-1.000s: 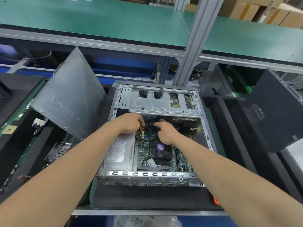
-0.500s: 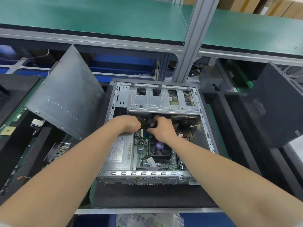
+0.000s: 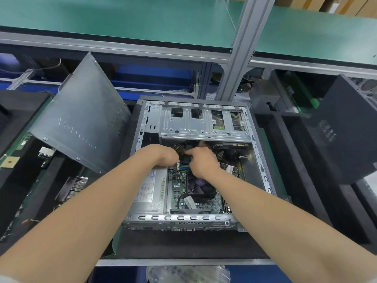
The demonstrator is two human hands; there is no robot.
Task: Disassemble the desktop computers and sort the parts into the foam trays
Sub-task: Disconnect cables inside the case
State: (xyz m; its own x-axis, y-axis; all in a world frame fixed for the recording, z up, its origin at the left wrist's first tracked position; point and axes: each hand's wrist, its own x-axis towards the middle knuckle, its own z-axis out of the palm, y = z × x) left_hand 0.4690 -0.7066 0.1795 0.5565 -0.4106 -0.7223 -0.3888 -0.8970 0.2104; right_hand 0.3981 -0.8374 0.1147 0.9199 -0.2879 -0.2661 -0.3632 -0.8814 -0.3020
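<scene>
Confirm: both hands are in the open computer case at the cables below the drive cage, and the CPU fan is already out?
No. The head view shows the CPU fan still in the computer case, beside the right wrist. The left hand and right hand are at the cables below the drive cage.

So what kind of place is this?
Probably a workshop or recycling line where computers get taken apart. An opened computer case lies on the bench, black foam trays sit on both sides of it, and a long green-topped workbench runs behind.
</scene>
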